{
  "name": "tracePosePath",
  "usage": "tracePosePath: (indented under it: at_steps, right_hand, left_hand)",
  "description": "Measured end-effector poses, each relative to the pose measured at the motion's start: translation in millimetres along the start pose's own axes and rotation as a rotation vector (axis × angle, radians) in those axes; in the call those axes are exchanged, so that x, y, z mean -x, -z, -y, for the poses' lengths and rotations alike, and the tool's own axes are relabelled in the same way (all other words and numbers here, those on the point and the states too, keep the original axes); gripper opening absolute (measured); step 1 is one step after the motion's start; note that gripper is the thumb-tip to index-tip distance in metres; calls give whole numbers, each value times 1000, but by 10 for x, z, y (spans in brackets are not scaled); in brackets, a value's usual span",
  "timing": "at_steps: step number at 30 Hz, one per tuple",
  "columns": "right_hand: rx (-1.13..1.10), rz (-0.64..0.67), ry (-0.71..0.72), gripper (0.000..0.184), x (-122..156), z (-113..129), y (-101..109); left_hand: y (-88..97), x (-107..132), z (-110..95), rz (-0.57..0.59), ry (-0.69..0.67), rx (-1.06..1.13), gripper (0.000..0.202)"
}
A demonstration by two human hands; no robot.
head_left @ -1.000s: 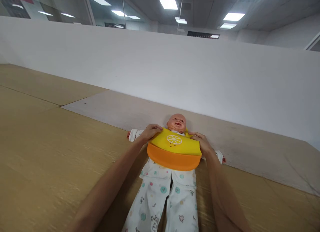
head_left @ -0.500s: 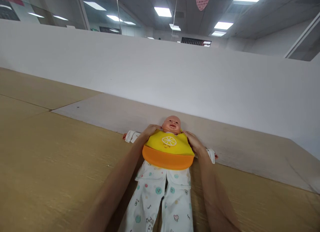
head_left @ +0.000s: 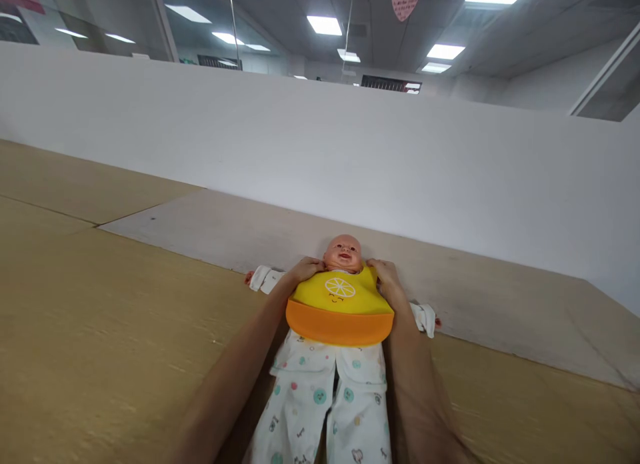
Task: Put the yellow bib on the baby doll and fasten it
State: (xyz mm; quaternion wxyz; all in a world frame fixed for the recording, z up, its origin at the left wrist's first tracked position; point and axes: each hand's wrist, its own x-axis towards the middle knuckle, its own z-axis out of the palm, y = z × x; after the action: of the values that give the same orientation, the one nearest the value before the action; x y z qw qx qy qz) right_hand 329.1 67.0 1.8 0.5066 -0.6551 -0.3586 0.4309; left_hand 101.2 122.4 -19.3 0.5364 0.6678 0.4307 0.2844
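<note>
A baby doll (head_left: 343, 253) in white printed clothes (head_left: 320, 384) lies on its back with both arms spread. Over its chest is a yellow bib (head_left: 340, 291) with a white citrus-slice print and an orange catch pocket (head_left: 339, 323) along the bottom. My left hand (head_left: 306, 269) is closed on the bib's upper edge at one side of the doll's neck. On the other side, my right hand (head_left: 386, 275) grips the opposite upper corner by the shoulder. Both sets of fingertips are partly hidden behind the bib and neck.
Beneath the doll is a tan wooden surface (head_left: 125, 317) with a paler grey strip (head_left: 475, 284) at the back. A white wall (head_left: 300, 144) rises behind it, topped by glass panes with a pink paper note (head_left: 405, 0).
My hands stay at the bib's upper corners, shifting slightly. The bib and doll sit a little lower and further right in view.
</note>
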Motion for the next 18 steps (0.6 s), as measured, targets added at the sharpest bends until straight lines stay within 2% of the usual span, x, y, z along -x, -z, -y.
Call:
tracePosePath:
  at_steps: [7,11,14,18]
  right_hand:
    - [72,184,-66,9,-139,-47,50]
    - [51,234,-113,8,-168,-104,91]
    - [-21,210,-101,10,-173,-121,68]
    - [-177,105,-3,10,-156,-45,19]
  left_hand:
    - [9,-42,54,32,-30,9,19]
    - [25,-47,57,41,-39,29,16]
    - [46,-43,72,52,-52,38,16]
    - [63,-45,113,37,-56,43,17]
